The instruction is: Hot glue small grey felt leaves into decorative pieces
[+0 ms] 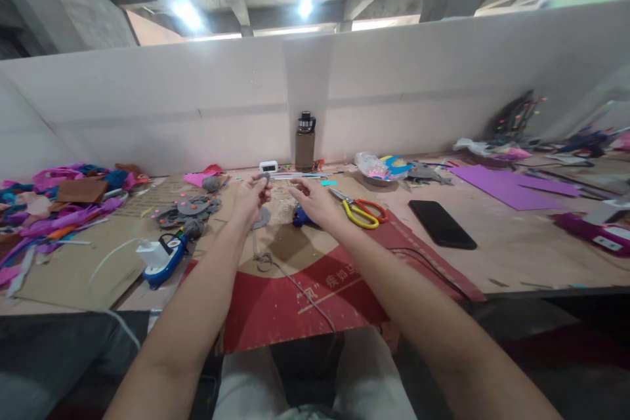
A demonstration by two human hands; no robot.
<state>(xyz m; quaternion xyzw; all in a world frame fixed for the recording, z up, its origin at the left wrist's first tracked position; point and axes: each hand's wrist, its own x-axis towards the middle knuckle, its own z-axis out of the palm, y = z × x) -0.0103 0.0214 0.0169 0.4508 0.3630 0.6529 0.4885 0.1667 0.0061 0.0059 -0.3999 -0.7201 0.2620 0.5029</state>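
My left hand [252, 200] is closed in a pinch on a small grey piece [266, 176], which looks like felt. To its right, my right hand [315, 202] hovers with thumb and fingers apart, and I see nothing in it. Below the left hand lies a flat grey disc [262, 217]. A grey cord [308, 297] runs from a loose knot toward the front edge. Crumpled clear plastic [285, 210] lies between the hands, and a dark blue object [298, 216] is partly hidden by my right hand. Scissors [361, 210] with yellow and red handles lie beside that hand.
A red and brown cardboard sheet [275, 315] covers the table's front. Grey felt pieces [184, 211], a blue power strip [165, 266] and colourful scraps [73, 203] lie left. A bottle [305, 144] stands behind. At right are a phone [441, 224] and purple sheets [502, 187].
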